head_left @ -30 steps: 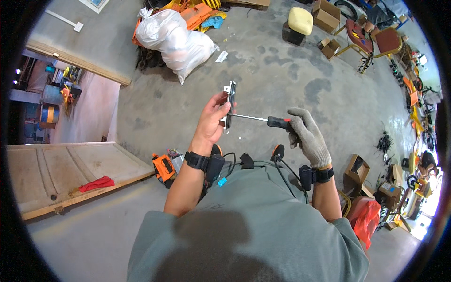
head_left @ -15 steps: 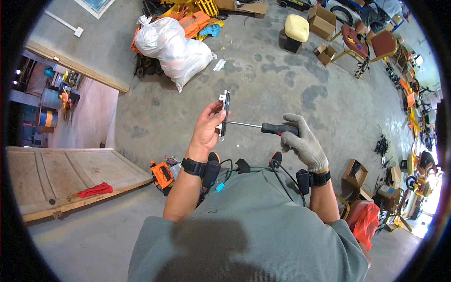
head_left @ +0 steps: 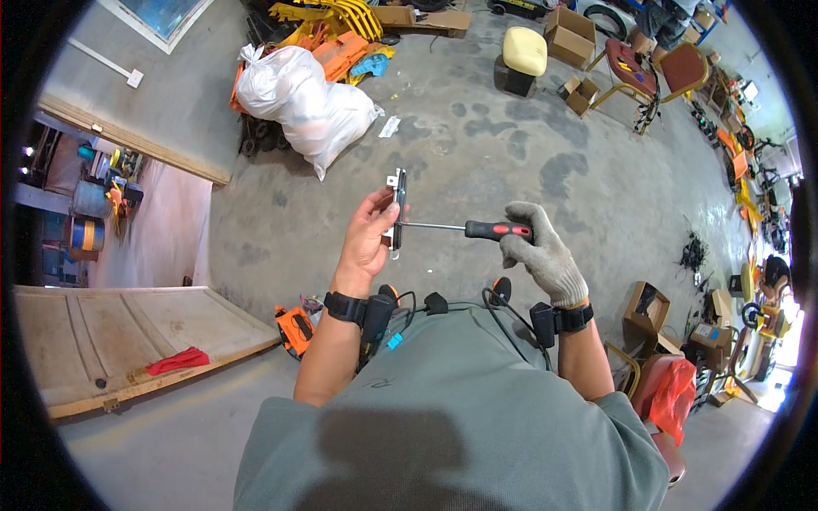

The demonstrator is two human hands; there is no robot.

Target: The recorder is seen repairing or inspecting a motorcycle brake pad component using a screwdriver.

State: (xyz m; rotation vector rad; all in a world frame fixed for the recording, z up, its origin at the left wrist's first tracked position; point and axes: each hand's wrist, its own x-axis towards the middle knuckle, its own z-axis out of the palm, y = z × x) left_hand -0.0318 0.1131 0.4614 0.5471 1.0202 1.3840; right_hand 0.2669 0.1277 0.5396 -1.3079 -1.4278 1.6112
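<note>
In front of my body, my bare left hand (head_left: pixel 368 236) grips a narrow black and silver metal part (head_left: pixel 400 209) on end, thumb on the near face and fingers behind. My right hand (head_left: pixel 550 258), in a grey knitted glove, holds a screwdriver (head_left: pixel 497 231) by the end of its black and red handle, loosely between thumb and fingers. The thin shaft points left, and its tip meets the side of the part about halfway along. What exactly the tip sits on is too small to make out.
A white sack (head_left: pixel 298 102) lies ahead on the concrete floor beside orange and yellow parts. A yellow-topped stool (head_left: pixel 523 53), cardboard boxes (head_left: pixel 571 38) and red chairs (head_left: pixel 629 68) stand farther right. A fallen panel (head_left: pixel 111 332) bears a red cloth (head_left: pixel 178 360). Someone's legs (head_left: pixel 654 30) show behind the chairs.
The screwdriver handle has turned about its axis, showing more red. My right fingers have shifted on it. The view has tilted slightly, and a person has appeared by the chairs.
</note>
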